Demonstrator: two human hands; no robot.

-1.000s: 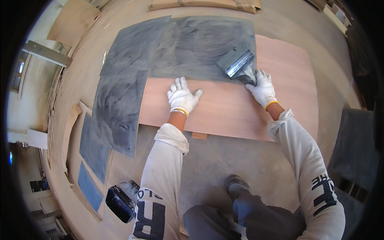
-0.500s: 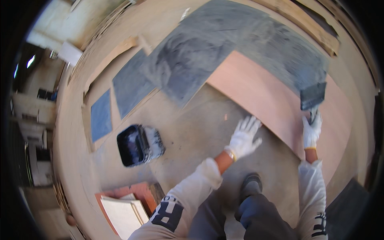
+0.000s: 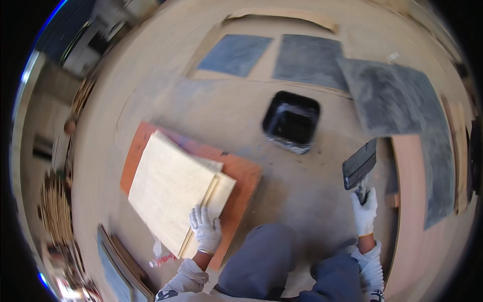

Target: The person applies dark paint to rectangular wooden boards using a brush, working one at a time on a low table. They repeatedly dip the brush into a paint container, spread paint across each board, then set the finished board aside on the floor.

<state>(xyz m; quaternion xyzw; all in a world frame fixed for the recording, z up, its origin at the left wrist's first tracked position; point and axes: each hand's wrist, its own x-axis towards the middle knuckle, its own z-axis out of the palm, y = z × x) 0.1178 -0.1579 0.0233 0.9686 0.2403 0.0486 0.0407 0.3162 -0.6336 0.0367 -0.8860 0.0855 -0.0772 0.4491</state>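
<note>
My right hand (image 3: pixel 365 214), in a white knit glove, is closed around the handle of a wide, dark paintbrush (image 3: pixel 359 164), its broad head tilted up over the floor. My left hand (image 3: pixel 206 229), also gloved, lies open with its fingers outstretched on the near right edge of a stack of pale boards (image 3: pixel 171 183). Those boards rest on a larger reddish-brown board (image 3: pixel 247 177). Ahead of me stands a square black bucket (image 3: pixel 291 121), dark and wet inside, with smeared walls.
Dark-coated panels (image 3: pixel 309 58) lie on the floor at the far side and right. A pinkish bare panel (image 3: pixel 412 201) stretches along my right. A plastic bottle (image 3: pixel 162 260) lies beside the pale stack, near some leaning boards (image 3: pixel 123 269). More stacked sheets (image 3: pixel 55 209) stand far left.
My view has swung left. My left hand has gone from beside the pinkish panel onto the pale boards. My right hand has drawn the paintbrush away from over the panels, still gripping it.
</note>
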